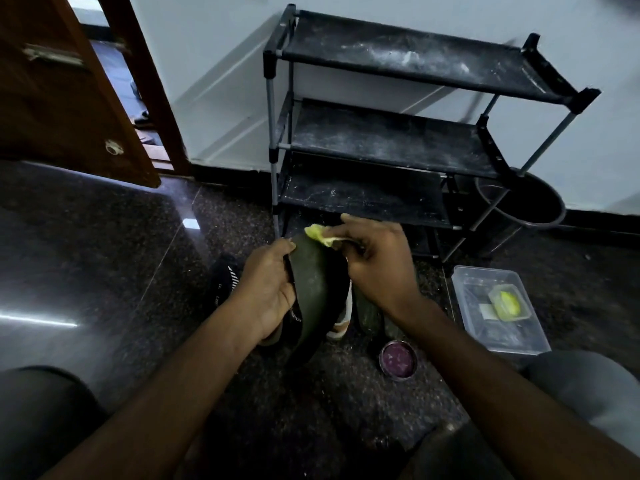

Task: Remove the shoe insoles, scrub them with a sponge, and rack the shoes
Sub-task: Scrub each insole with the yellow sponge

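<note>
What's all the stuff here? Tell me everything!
dark green flat insole: one, green, centre, upright
yellow-green sponge: one, yellow-green, on insole's top
black tiered shoe rack: one, black, by wall
clear plastic tub: one, see-through, floor right
small round purple-filled tin: one, purple, near tub
black striped shoe: one, black, floor left of insole
white-brown shoe: one, white-brown, floor behind insole
brown wooden door: one, brown, left
left hand: one, grips insole
right hand: one, pinches sponge
</note>
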